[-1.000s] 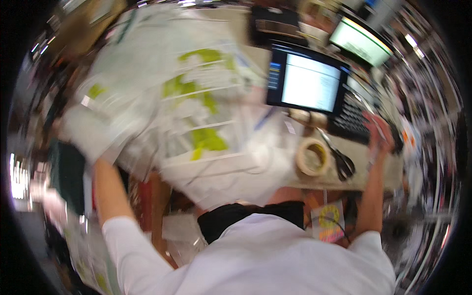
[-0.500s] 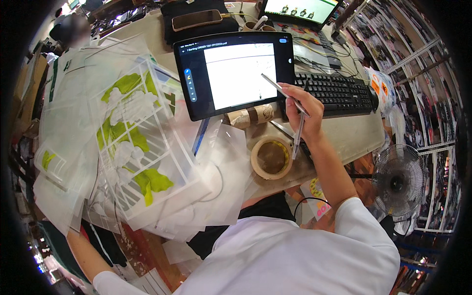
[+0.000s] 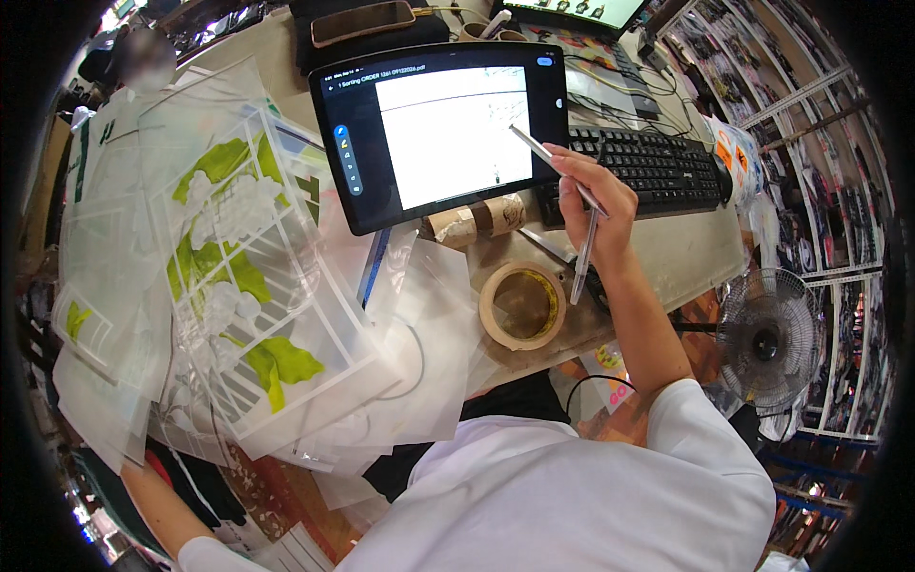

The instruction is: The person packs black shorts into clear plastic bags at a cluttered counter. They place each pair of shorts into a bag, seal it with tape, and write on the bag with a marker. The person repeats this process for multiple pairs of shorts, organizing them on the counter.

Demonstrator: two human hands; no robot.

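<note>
My right hand [image 3: 602, 202] is closed around a slim grey stylus [image 3: 530, 142], its tip over the white page on the tablet [image 3: 448, 143]. A second, clear-barrelled pen [image 3: 584, 257] hangs down from the same hand. The tablet stands tilted on the table. At the left, a pile of translucent film sheets [image 3: 400, 367] and printed sheets with green leaf shapes [image 3: 286, 367] spreads over the table's near edge. My left forearm [image 3: 164, 505] reaches up to the lower left of these sheets; they hide my left hand, so its fingers do not show.
A roll of tape [image 3: 521, 305] lies near the table edge, with a brown cardboard tube [image 3: 477, 221] behind it. Right of the tablet is a black keyboard [image 3: 658, 172]. Beyond are a phone [image 3: 364, 21] and a laptop [image 3: 581, 11]. A fan [image 3: 765, 338] stands at the right, before packed shelves.
My right hand has shifted slightly right and down, and the stylus tip is a little higher on the page. The view has moved a little, shifting the tablet and sheets leftward.
</note>
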